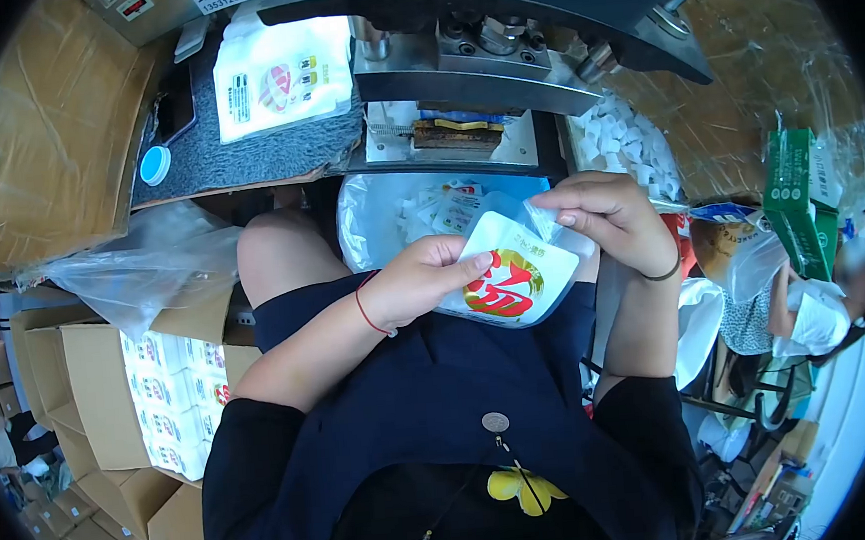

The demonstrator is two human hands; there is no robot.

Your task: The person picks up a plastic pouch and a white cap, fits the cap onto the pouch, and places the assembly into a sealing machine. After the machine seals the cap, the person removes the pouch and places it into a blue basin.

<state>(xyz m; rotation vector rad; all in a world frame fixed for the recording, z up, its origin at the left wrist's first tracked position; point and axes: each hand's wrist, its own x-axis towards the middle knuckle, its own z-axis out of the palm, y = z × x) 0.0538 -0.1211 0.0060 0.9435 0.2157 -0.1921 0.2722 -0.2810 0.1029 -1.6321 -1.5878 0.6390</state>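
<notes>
Holding 1 white pouch (509,283): L hand (421,277) grip pinches its side, R hand (609,215) pinches top; carton (95,394) w/ stacked pouches (172,389).

I count two hands, the left hand (423,276) and the right hand (604,216), both on one white pouch (509,285), and one second pouch (279,80) lying on one grey mat (244,158). I also see one blue cap (154,165), one sealing machine (498,55), one green box (799,204) and one open carton (95,394) of packets (165,389), too many to count. One other person (806,309) sits far right.
</notes>
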